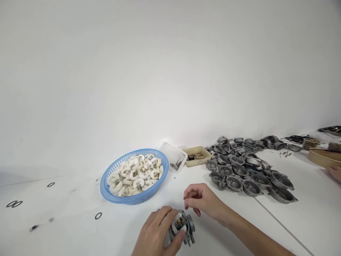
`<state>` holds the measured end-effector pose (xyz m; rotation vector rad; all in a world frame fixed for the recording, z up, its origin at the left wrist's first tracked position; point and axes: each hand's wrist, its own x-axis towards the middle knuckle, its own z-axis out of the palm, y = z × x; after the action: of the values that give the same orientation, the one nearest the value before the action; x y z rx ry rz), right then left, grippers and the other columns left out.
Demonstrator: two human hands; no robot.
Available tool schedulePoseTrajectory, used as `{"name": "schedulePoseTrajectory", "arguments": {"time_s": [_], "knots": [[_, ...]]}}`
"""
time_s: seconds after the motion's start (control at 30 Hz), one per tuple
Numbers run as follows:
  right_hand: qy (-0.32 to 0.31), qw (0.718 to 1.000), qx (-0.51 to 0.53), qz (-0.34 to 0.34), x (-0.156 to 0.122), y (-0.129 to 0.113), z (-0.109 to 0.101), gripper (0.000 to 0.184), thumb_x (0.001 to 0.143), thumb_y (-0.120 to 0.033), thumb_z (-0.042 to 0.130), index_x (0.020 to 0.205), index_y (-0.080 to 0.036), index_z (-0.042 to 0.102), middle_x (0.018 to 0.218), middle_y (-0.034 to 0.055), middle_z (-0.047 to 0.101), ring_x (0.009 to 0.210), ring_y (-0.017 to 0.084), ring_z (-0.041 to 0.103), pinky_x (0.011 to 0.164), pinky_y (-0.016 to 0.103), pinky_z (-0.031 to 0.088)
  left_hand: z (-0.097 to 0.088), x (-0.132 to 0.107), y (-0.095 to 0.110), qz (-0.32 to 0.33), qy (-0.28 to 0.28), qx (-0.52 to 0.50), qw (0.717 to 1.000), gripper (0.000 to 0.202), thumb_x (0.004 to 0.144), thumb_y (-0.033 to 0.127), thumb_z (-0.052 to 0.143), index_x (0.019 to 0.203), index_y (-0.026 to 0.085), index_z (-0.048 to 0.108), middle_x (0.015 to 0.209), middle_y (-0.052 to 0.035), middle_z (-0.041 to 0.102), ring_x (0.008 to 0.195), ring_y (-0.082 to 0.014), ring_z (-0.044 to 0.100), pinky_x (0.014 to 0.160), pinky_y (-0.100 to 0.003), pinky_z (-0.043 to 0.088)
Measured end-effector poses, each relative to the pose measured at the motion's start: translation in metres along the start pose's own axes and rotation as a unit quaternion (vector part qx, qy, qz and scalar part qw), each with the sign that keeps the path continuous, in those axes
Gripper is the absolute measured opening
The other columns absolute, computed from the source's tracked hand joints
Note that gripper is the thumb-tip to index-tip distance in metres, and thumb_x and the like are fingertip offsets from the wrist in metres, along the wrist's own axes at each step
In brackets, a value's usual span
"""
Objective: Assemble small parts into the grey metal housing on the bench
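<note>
My left hand (159,229) is wrapped round a grey metal carburetor (190,225) just above or on the white table, low in the view. Inside its upturned opening sit a white plastic float (174,227) and small brass parts. Just up and to the right of the carburetor is my right hand (199,201), its fingers curled in and the thumb close to the index finger. Whether anything small lies in that pinch is hidden. A blue basket (105,190) beyond my left hand holds many white floats (138,183) with small metal pieces among them.
Grey metal float bowls (234,183) lie heaped to the right. Behind stand a white tray (166,149) with thin pins and a cream tray (198,161) with small dark parts. Black rings (98,216) lie left. Another person's hand (335,173) touches a tan container (322,159) at far right.
</note>
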<state>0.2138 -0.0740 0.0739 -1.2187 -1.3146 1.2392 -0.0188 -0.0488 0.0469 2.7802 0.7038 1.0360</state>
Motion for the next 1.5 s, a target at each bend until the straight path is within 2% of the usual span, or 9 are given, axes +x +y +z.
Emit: {"name": "schedulePoseTrajectory", "arguments": {"time_s": [0.1, 0.2, 0.37, 0.5, 0.63, 0.8, 1.07, 1.3, 1.5], "knots": [[-0.023, 1.0, 0.007, -0.017, -0.001, 0.001, -0.001, 0.022, 0.079, -0.029, 0.075, 0.096, -0.015, 0.074, 0.075, 0.0044, 0.077, 0.053, 0.011, 0.055, 0.047, 0.022, 0.041, 0.0, 0.001, -0.001, 0.0, -0.007, 0.001, 1.0, 0.029, 0.103, 0.048, 0.056, 0.122, 0.026, 0.062, 0.111, -0.0055, 0.073, 0.087, -0.0227, 0.074, 0.072, -0.032, 0.064], [-0.034, 0.999, 0.014, -0.027, -0.001, 0.004, 0.002, 0.021, 0.08, -0.032, 0.076, 0.093, -0.015, 0.074, 0.077, 0.0077, 0.079, 0.063, 0.016, 0.063, 0.047, 0.022, 0.045, 0.001, 0.001, -0.002, 0.007, 0.006, 0.007, 1.0, 0.031, 0.104, 0.048, 0.054, 0.124, 0.026, 0.062, 0.111, -0.0062, 0.073, 0.088, -0.0229, 0.074, 0.072, -0.033, 0.065], [-0.021, 1.0, -0.005, -0.018, -0.002, 0.003, 0.006, 0.019, 0.079, -0.03, 0.075, 0.091, -0.016, 0.071, 0.076, 0.0055, 0.078, 0.06, 0.014, 0.059, 0.047, 0.021, 0.045, 0.001, 0.0, -0.001, 0.017, 0.017, 0.01, 1.0, 0.031, 0.105, 0.049, 0.053, 0.123, 0.026, 0.063, 0.111, -0.0063, 0.073, 0.088, -0.0224, 0.074, 0.073, -0.032, 0.065], [0.0, 0.999, -0.053, 0.006, -0.006, -0.003, 0.008, 0.02, 0.078, -0.034, 0.077, 0.089, -0.017, 0.071, 0.074, 0.0036, 0.078, 0.055, 0.012, 0.051, 0.046, 0.022, 0.039, 0.001, -0.001, 0.0, 0.013, 0.03, 0.02, 0.999, 0.032, 0.105, 0.05, 0.052, 0.122, 0.025, 0.064, 0.112, -0.0077, 0.073, 0.089, -0.0226, 0.075, 0.072, -0.031, 0.066], [0.024, 0.994, -0.103, -0.021, -0.01, -0.006, 0.011, 0.018, 0.08, -0.034, 0.079, 0.086, -0.018, 0.073, 0.071, 0.0009, 0.076, 0.057, 0.01, 0.045, 0.056, 0.024, 0.035, 0.0, 0.0, -0.001, 0.023, 0.051, 0.024, 0.998, 0.035, 0.104, 0.052, 0.052, 0.12, 0.024, 0.065, 0.11, -0.0096, 0.072, 0.089, -0.0229, 0.075, 0.071, -0.03, 0.065], [0.027, 0.992, -0.12, -0.029, -0.012, -0.009, 0.013, 0.017, 0.08, -0.034, 0.078, 0.082, -0.018, 0.073, 0.069, -0.0015, 0.071, 0.056, 0.009, 0.034, 0.054, 0.025, 0.029, -0.003, 0.002, 0.001, 0.014, 0.033, 0.018, 0.999, 0.033, 0.105, 0.052, 0.051, 0.119, 0.026, 0.066, 0.11, -0.0087, 0.072, 0.087, -0.0222, 0.075, 0.068, -0.03, 0.066], [0.022, 0.994, -0.106, -0.033, -0.012, -0.005, 0.013, 0.014, 0.082, -0.033, 0.076, 0.082, -0.019, 0.072, 0.071, -0.0014, 0.07, 0.057, 0.01, 0.037, 0.055, 0.025, 0.03, -0.005, 0.005, 0.005, -0.007, -0.014, -0.03, 0.999, 0.031, 0.105, 0.045, 0.053, 0.129, 0.027, 0.061, 0.116, -0.0051, 0.075, 0.098, -0.0227, 0.075, 0.081, -0.029, 0.064], [0.024, 0.996, -0.079, -0.03, -0.01, -0.002, 0.013, 0.017, 0.08, -0.036, 0.079, 0.082, -0.02, 0.075, 0.071, 0.0, 0.071, 0.06, 0.012, 0.049, 0.058, 0.026, 0.035, -0.005, 0.003, 0.004, -0.014, -0.026, -0.057, 0.998, 0.03, 0.105, 0.045, 0.053, 0.131, 0.03, 0.059, 0.115, -0.0038, 0.075, 0.093, -0.022, 0.074, 0.077, -0.03, 0.064], [0.026, 0.992, -0.112, -0.044, -0.011, -0.005, 0.013, 0.015, 0.082, -0.035, 0.078, 0.083, -0.021, 0.077, 0.072, -0.0004, 0.071, 0.06, 0.012, 0.045, 0.058, 0.026, 0.035, -0.002, 0.0, 0.002, -0.023, -0.019, -0.031, 0.999, 0.032, 0.104, 0.047, 0.055, 0.13, 0.029, 0.061, 0.12, -0.0059, 0.072, 0.092, -0.0227, 0.074, 0.075, -0.031, 0.064]]}}
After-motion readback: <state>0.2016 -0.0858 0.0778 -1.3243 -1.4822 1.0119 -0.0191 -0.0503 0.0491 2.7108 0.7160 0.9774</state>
